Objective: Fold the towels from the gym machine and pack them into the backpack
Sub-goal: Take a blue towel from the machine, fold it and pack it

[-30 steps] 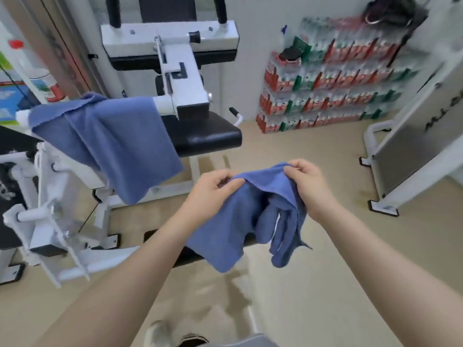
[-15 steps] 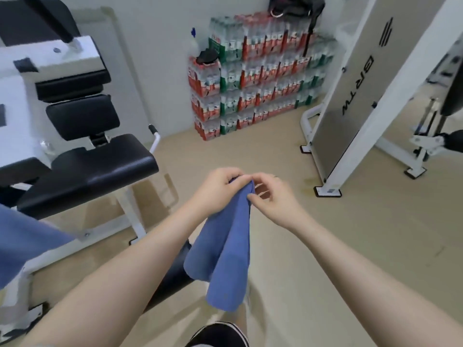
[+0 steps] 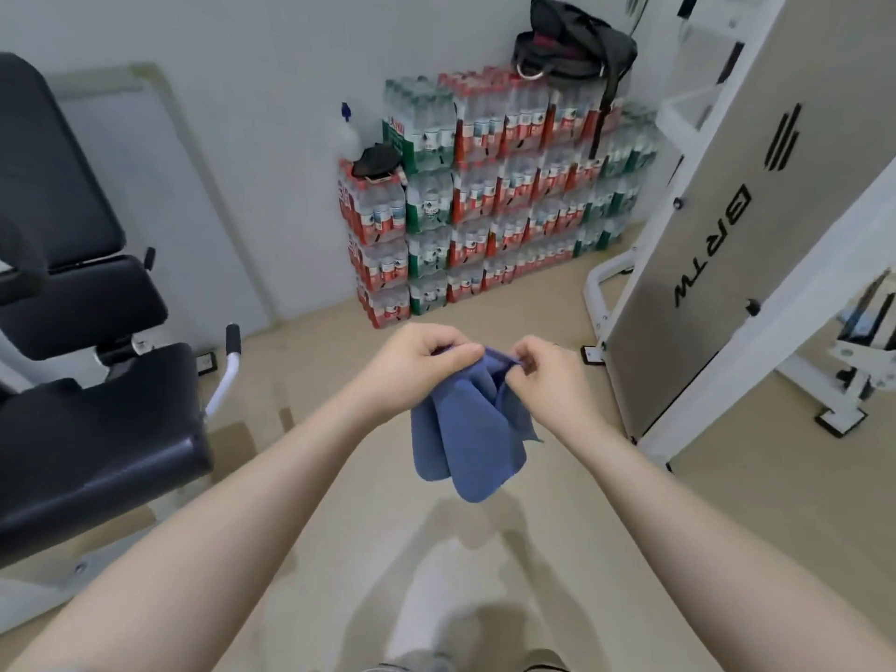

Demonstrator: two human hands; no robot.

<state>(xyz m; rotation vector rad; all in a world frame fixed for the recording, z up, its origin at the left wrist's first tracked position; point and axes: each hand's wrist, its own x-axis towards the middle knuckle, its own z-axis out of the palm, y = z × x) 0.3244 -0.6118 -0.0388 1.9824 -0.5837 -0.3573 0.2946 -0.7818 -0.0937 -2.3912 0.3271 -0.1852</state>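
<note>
Both hands grip the top edge of a blue towel in mid-air, out in front of the person's chest. The left hand has its fingers and thumb curled over the left part of that edge, and the right hand pinches the right part between thumb and fingertips; the two hands sit close together, nearly touching. The towel hangs down from them in loose folded layers, its lower corner dangling above the beige floor, touching nothing else. To the left stands a gym machine with black padded seat and backrest on a white frame. Straight ahead, against the white wall, is a stack of shrink-wrapped water bottle packs, red and green labelled. A dark backpack sits on top of that stack, well apart from the towel, with a strap hanging down over the packs. To the right rises a second machine's grey panel in a white frame.
</note>
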